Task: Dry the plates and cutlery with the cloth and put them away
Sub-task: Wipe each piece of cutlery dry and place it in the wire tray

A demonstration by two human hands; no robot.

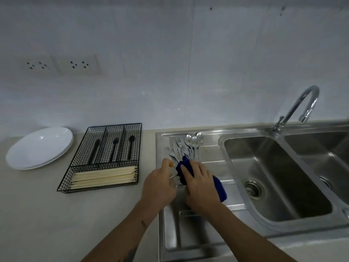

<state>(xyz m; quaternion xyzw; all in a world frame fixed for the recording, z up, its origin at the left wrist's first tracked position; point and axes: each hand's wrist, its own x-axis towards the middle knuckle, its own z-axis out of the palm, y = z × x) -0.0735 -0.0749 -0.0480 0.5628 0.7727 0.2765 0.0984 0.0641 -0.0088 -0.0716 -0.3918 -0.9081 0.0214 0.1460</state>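
Note:
Over the steel drainboard (213, 142), my right hand (198, 184) presses a dark blue cloth (220, 188) around a piece of metal cutlery (173, 176). My left hand (159, 183) grips that piece by its other end; only a short shiny part shows between the hands. Just beyond the hands lies a pile of forks (177, 148) and three spoons (193, 140). A stack of white plates (39, 147) rests on the counter at the far left.
A black wire cutlery tray (103, 157) sits between plates and drainboard, holding black utensil outlines and pale chopsticks (104, 176). A double sink (273, 176) with a curved tap (300, 106) is on the right. Wall sockets (60, 65) are at upper left.

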